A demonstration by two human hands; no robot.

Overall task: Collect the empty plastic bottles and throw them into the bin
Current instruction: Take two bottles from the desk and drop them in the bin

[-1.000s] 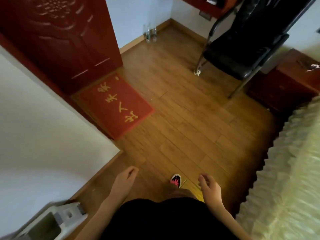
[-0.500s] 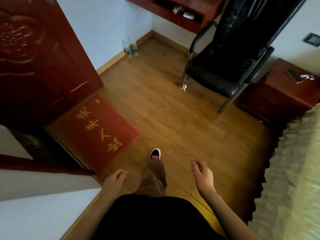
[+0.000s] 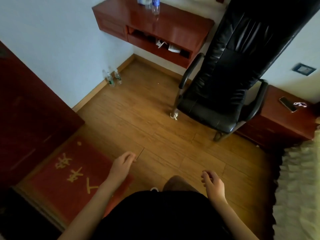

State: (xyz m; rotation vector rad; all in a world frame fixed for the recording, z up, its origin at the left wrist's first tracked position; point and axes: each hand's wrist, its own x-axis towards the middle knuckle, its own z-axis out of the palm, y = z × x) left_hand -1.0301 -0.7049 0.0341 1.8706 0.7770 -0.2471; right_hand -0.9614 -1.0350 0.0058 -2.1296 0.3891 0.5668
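Observation:
Clear plastic bottles (image 3: 112, 78) with green labels stand upright on the wood floor against the white wall, far ahead near the corner. Another clear bottle (image 3: 155, 6) with a blue label stands on the red wall-mounted desk (image 3: 181, 30) at the top. My left hand (image 3: 122, 166) hangs low over the edge of the red mat, fingers loosely curled, holding nothing. My right hand (image 3: 212, 185) is lower right, fingers apart and empty. Both hands are far from the bottles. No bin is in view.
A black leather armchair (image 3: 223, 84) stands right of centre, in front of the desk. A dark red door (image 3: 29, 118) and red doormat (image 3: 72, 177) lie on the left. A red nightstand (image 3: 280, 118) holding a phone and a frilled bed (image 3: 299, 187) fill the right side.
I have walked forward into the room; the view has tilted up, bringing the desk and its bottle into sight. The floor bottles are nearer. Both hands stay empty.

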